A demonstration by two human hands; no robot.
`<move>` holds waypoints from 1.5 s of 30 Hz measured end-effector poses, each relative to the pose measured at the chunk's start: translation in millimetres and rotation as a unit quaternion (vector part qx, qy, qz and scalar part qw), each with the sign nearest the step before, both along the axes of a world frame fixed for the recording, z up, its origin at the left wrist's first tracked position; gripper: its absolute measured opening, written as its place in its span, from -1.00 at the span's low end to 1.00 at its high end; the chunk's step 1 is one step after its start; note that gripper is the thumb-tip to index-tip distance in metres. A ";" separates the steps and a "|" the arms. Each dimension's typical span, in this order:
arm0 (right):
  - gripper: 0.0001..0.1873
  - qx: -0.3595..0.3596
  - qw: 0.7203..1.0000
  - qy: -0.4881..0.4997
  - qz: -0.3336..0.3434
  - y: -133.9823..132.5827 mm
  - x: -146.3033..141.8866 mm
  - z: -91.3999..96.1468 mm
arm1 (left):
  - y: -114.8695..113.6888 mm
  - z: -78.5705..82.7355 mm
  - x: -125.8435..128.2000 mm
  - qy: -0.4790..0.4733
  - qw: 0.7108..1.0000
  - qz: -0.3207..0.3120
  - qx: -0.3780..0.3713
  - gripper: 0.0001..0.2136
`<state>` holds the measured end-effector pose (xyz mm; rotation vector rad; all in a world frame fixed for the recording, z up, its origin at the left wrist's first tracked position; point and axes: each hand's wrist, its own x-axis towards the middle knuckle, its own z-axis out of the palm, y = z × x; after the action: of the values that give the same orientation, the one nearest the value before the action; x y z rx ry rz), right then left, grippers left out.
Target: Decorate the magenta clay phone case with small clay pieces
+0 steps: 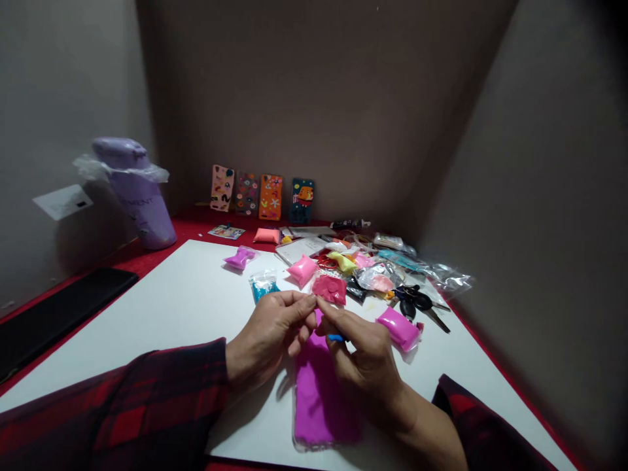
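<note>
My left hand (277, 330) is closed in a pinch, its thumb and index fingertips meeting my right fingertips. Whatever lies between them is too small to make out. My right hand (366, 353) is also closed, with a small blue piece (336, 337) tucked under its index finger; its kind does not show. Below both hands lies a clear phone case (314, 448) with a purple clay layer (321, 399) over it, partly covered by my right hand. Just beyond my fingers are a red clay packet (330, 289) and a blue clay packet (263, 285).
A white board (171, 314) covers much of the red cloth. Magenta clay (400, 329), black-handled scissors (417, 302) and a pile of packets sit right. Decorated phone cases (271, 196) lean at the back. A purple bottle (137, 196) and a black slab (63, 320) are left.
</note>
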<state>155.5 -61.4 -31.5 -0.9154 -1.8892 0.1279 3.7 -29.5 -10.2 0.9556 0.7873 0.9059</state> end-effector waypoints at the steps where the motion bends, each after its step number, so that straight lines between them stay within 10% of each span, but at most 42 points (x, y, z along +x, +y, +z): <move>1: -0.49 -0.006 1.000 0.007 0.000 -0.1 0.0 0.2 | 0.2 -0.2 -0.2 0.002 1.000 -0.002 0.000 -0.73; 30: -0.46 0.017 0.999 -0.048 -0.007 -1.7 1.6 -2.0 | 0.4 1.9 0.5 -0.009 1.000 0.005 -0.026 -0.76; 38: -0.69 -0.145 0.981 0.127 0.009 -1.9 -1.2 4.1 | 6.3 -0.3 -3.4 0.001 0.998 -0.063 0.010 -0.68; 45: -0.81 -0.146 0.979 0.140 0.023 -1.1 -2.0 5.7 | 5.7 0.7 -3.0 0.001 0.997 -0.082 0.003 -0.67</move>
<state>153.6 -62.5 -25.8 -0.9912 -1.6536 0.5473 0.7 -23.7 -9.5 1.0117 0.6977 0.7649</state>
